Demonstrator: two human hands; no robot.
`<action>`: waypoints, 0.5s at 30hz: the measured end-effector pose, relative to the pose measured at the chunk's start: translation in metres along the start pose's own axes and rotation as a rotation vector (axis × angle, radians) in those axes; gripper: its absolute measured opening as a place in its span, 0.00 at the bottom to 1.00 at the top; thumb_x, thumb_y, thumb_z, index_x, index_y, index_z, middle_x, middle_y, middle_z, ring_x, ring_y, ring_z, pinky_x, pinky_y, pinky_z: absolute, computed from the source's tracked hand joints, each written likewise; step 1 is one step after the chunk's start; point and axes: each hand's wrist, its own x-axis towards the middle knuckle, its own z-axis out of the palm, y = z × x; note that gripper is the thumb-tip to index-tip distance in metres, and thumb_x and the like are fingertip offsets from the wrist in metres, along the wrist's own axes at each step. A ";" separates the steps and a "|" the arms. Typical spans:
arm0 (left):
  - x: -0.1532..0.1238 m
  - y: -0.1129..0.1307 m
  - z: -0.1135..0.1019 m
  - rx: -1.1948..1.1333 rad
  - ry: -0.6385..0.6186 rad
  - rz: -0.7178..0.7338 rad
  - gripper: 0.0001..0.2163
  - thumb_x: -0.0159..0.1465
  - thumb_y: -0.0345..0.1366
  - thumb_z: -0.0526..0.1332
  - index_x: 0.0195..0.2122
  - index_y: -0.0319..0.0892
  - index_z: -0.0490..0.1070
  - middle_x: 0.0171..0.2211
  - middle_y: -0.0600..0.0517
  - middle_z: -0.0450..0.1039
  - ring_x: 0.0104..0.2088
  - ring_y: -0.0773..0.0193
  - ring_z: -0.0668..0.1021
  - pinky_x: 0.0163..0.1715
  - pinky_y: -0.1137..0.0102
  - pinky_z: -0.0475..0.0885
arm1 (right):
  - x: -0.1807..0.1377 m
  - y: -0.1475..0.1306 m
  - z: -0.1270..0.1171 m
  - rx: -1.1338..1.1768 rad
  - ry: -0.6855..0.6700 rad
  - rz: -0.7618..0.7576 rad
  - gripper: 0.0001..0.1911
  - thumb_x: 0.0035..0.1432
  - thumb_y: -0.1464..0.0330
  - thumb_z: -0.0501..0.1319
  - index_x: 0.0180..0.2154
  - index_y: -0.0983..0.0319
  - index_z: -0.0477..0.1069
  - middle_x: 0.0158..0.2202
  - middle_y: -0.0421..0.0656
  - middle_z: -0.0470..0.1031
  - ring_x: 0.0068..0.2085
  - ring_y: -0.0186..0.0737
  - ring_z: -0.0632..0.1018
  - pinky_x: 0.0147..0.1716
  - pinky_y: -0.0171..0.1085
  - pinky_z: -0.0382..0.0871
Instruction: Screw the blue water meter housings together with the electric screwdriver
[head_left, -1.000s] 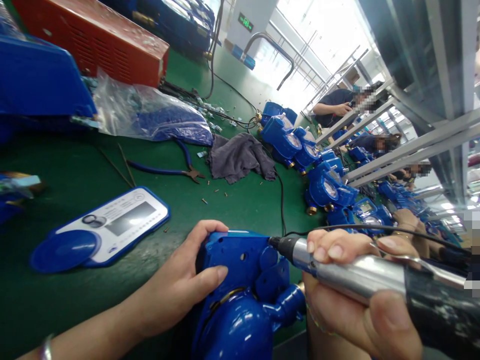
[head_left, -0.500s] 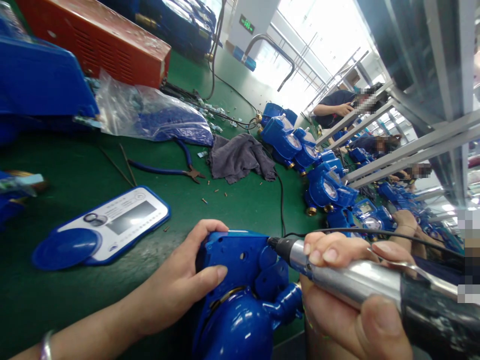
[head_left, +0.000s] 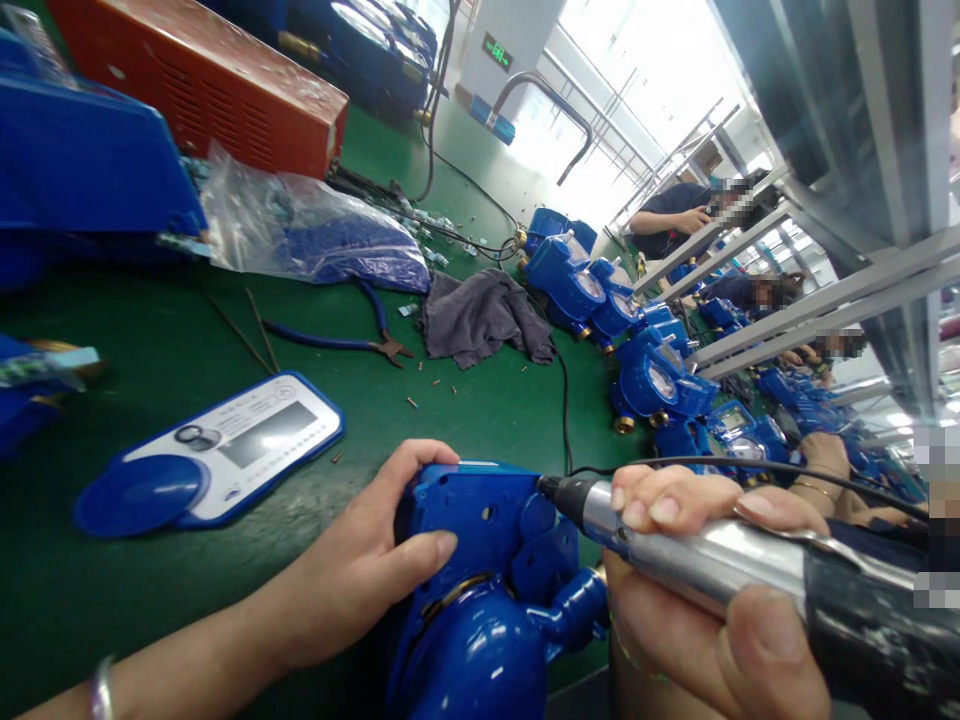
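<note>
My left hand (head_left: 360, 565) grips the side of a blue water meter body (head_left: 487, 580) lying on the green bench near the front edge, fingers wrapped over its plastic housing. My right hand (head_left: 697, 590) is closed round a silver and black electric screwdriver (head_left: 720, 560). The screwdriver's dark tip presses against the right edge of the meter housing. A black cable runs from the tool off to the right.
A white and blue meter cover (head_left: 217, 450) lies face up at the left. Blue-handled pliers (head_left: 337, 340), a grey rag (head_left: 484, 315), a plastic bag of blue parts (head_left: 315, 235) and a red box (head_left: 202, 70) lie beyond. Several blue meters (head_left: 645, 370) line the right, where other people work.
Almost nothing has changed: both hands keep their hold, and the view has drifted slightly.
</note>
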 end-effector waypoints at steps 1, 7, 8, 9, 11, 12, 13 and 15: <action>0.000 0.000 0.000 -0.011 0.010 -0.001 0.26 0.53 0.53 0.62 0.50 0.49 0.60 0.34 0.52 0.70 0.33 0.55 0.73 0.31 0.68 0.70 | 0.000 0.000 0.000 0.011 0.009 0.003 0.15 0.54 0.63 0.61 0.41 0.58 0.60 0.27 0.36 0.69 0.28 0.37 0.70 0.32 0.42 0.67; -0.001 -0.001 0.000 -0.012 0.026 0.002 0.25 0.53 0.53 0.62 0.50 0.49 0.61 0.34 0.52 0.70 0.33 0.55 0.73 0.32 0.68 0.70 | 0.000 -0.002 0.004 -0.012 0.034 0.004 0.15 0.53 0.63 0.62 0.41 0.57 0.60 0.26 0.36 0.68 0.27 0.38 0.71 0.30 0.41 0.68; -0.001 -0.001 0.000 -0.008 0.017 -0.001 0.25 0.53 0.53 0.61 0.50 0.49 0.60 0.35 0.53 0.70 0.33 0.55 0.73 0.33 0.68 0.69 | 0.000 -0.003 0.005 -0.020 0.049 0.008 0.15 0.53 0.62 0.62 0.41 0.57 0.60 0.26 0.36 0.68 0.27 0.38 0.70 0.29 0.41 0.68; -0.001 -0.001 0.000 -0.004 0.010 -0.005 0.25 0.54 0.52 0.61 0.50 0.50 0.60 0.36 0.53 0.70 0.33 0.55 0.73 0.33 0.68 0.69 | 0.000 -0.004 0.007 -0.029 0.059 0.016 0.15 0.53 0.62 0.62 0.41 0.57 0.60 0.25 0.36 0.67 0.27 0.38 0.70 0.29 0.41 0.67; 0.000 -0.002 0.000 -0.001 0.004 -0.010 0.25 0.54 0.52 0.61 0.50 0.50 0.59 0.36 0.53 0.70 0.34 0.55 0.73 0.34 0.68 0.69 | 0.001 -0.005 0.010 -0.050 0.074 0.018 0.15 0.53 0.62 0.63 0.40 0.57 0.61 0.25 0.35 0.67 0.26 0.37 0.70 0.28 0.41 0.67; 0.000 -0.001 0.000 -0.001 0.005 -0.010 0.25 0.54 0.51 0.61 0.50 0.50 0.59 0.36 0.53 0.70 0.34 0.55 0.73 0.34 0.68 0.69 | 0.001 -0.005 0.012 -0.061 0.075 0.008 0.15 0.53 0.62 0.62 0.41 0.57 0.61 0.25 0.35 0.67 0.26 0.37 0.70 0.28 0.41 0.67; 0.000 -0.001 0.000 0.001 0.006 -0.010 0.25 0.54 0.50 0.61 0.50 0.50 0.59 0.35 0.53 0.70 0.34 0.55 0.73 0.33 0.68 0.69 | 0.001 -0.005 0.015 -0.070 0.070 0.001 0.16 0.53 0.61 0.62 0.42 0.57 0.62 0.25 0.36 0.67 0.26 0.38 0.70 0.29 0.41 0.67; 0.000 -0.001 0.000 0.006 0.007 -0.008 0.24 0.54 0.49 0.61 0.50 0.49 0.59 0.35 0.53 0.70 0.33 0.55 0.72 0.33 0.67 0.69 | 0.002 -0.005 0.017 -0.074 0.055 -0.002 0.17 0.53 0.61 0.63 0.42 0.58 0.62 0.25 0.36 0.67 0.26 0.38 0.69 0.29 0.42 0.67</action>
